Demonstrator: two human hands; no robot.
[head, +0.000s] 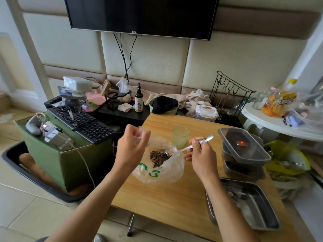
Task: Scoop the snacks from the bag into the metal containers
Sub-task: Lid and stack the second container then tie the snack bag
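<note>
Worktop: 1 bag, 1 open tin. Left grip pinches bag rim; right grip clamps 1 spoon, seeds in it.

Soft, even daylight fills the room, shadows stay faint, wide-angle distortion bends the edges, and the right-hand clutter is blurred.

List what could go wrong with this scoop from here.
1. Some seeds could slide off the spoon on the way from the bag to the metal tray, landing on the table.
2. The left hand pinches only the bag's edge; a slip may let it fold shut.
3. The right hand could bump the green cup behind the bag when it lifts.
</note>
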